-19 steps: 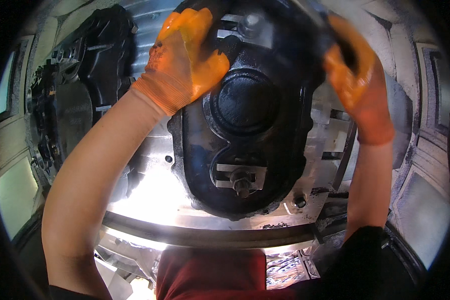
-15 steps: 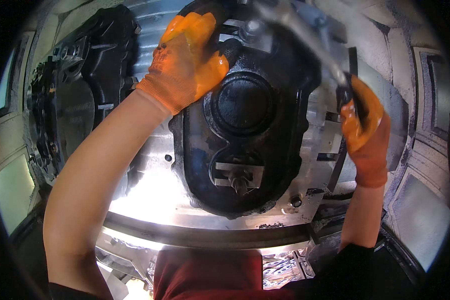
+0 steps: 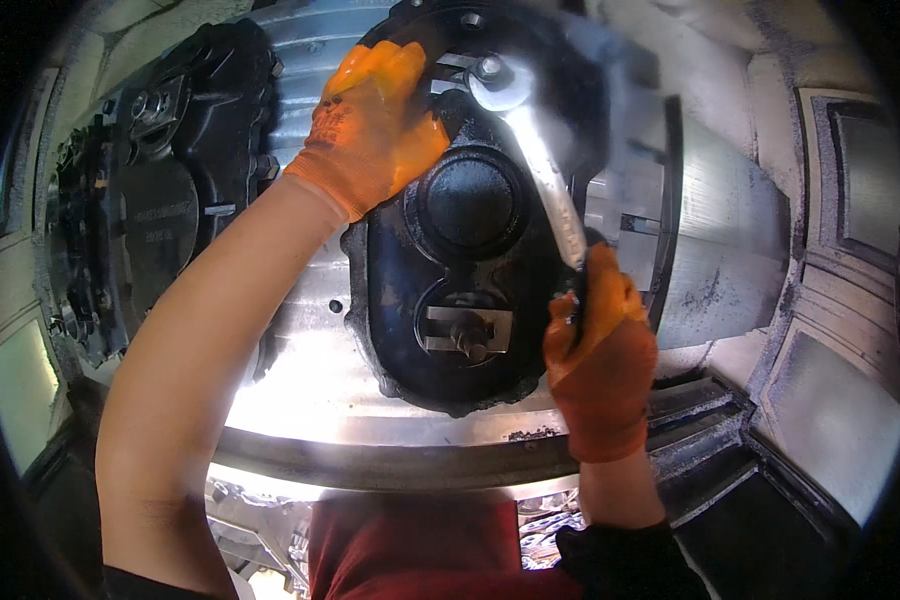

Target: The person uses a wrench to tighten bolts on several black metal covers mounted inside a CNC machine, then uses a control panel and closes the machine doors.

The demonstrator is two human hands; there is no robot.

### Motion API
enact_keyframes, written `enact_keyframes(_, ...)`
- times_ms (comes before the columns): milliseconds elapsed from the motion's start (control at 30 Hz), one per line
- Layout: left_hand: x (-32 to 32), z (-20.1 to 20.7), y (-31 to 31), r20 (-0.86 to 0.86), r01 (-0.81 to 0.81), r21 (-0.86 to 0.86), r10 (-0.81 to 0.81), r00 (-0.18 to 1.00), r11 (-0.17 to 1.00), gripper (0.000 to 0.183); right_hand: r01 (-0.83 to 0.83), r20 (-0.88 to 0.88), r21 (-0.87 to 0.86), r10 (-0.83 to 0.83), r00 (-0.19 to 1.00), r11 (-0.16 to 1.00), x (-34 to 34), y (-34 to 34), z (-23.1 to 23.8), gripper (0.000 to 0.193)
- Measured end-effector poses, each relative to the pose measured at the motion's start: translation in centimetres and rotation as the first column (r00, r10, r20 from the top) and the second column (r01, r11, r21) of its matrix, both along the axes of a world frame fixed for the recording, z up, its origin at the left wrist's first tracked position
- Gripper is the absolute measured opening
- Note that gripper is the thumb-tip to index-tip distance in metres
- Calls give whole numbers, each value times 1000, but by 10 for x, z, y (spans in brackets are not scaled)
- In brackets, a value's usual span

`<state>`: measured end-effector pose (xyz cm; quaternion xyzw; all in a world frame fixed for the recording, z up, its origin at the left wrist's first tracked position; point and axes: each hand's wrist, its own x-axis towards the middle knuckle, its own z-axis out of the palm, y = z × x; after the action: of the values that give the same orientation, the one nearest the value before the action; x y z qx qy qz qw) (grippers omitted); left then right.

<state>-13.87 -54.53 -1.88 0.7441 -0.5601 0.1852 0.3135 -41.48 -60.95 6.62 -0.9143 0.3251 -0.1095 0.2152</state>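
A black oval cast cover [image 3: 395,330] is clamped against a bright metal fixture plate [image 3: 310,385]. My left hand [image 3: 375,125], in an orange glove, is closed over the cover's upper left part, its fingertips partly hidden against the dark casting. My gloved right hand [image 3: 605,350] grips the handle of a long silver wrench [image 3: 550,185]. The wrench's open jaw is at the upper clamp bolt [image 3: 490,68]; whether it is fully seated is unclear. Below the cover's round boss, a slotted clamp plate [image 3: 495,330] sits under a stud and nut [image 3: 470,338].
A second black casting [image 3: 160,200] is clamped on the fixture at the left. A metal ledge [image 3: 370,460] runs along the near side. Machine walls with window panels [image 3: 870,190] stand on both sides. Dark chips [image 3: 535,433] lie near the ledge.
My right hand has swung in from the right and down, bringing the wrench's head onto the upper bolt. My left hand stays on the cover, nearly still. The view has shifted slightly.
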Motion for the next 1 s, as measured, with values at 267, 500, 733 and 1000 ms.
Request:
enact_keyframes(267,-6,3,4,-173,-20,112,39,984,994,54,19,-95,-4,-19,995,1000,14,15,8,46)
enact_keyframes(500,-5,2,4,-234,-12,151,48,971,988,55,-124,-319,-492,-46,947,862,46,-147,13,46)
enact_keyframes(733,-6,0,1,-197,-57,171,91,976,984,49,-287,-171,-455,233,957,843,59,-202,-22,50)
enact_keyframes(1000,1,-6,-1,-122,-7,104,20,992,995,51,-262,-79,-410,252,964,874,45,-187,-21,46)
